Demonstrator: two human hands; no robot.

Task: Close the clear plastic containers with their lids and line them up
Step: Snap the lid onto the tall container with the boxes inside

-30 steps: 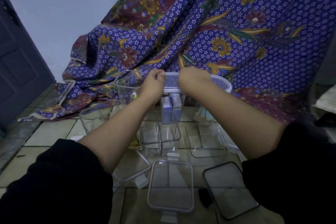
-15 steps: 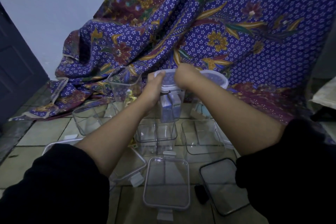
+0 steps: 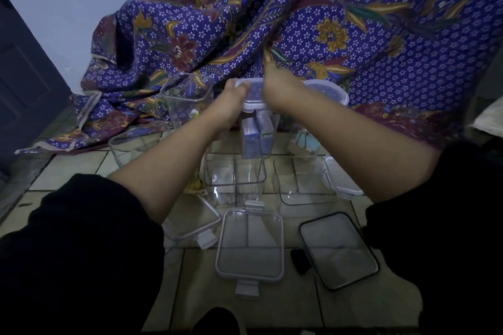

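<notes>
Gripping the left edge of a milky-rimmed lid [image 3: 253, 94], the left hand [image 3: 234, 95] curls its fingers over the rim; the right hand [image 3: 280, 87] lies on the lid's right side, blurred, its fingers hidden behind the knuckles, so whether they clasp or merely press cannot be told; the lid sits atop the tall container [image 3: 258, 136], a square-sided clear plastic box standing upright on the tiled floor [image 3: 70, 168] at the foot of a draped batik cloth [image 3: 381, 49] of purple with gold and maroon flowers; bluish shapes show through its walls; just left stands an open tall container [image 3: 187, 100] with rounded corners, and to the right a round-lidded tub [image 3: 326, 91]; nearer the person sit a divided container [image 3: 234, 179] – two glassy compartments side by side – and beside it a shallow container [image 3: 299, 182], rectangular and uncovered; closest lie three loose lids flat on the tiles: a latch lid [image 3: 196, 221] partly under the left forearm, a white-rimmed lid [image 3: 250, 245] with snap tabs at both ends, and a black-rimmed lid [image 3: 337, 250] turned askew; dark sleeves [image 3: 81, 253] cover both upper arms
</notes>
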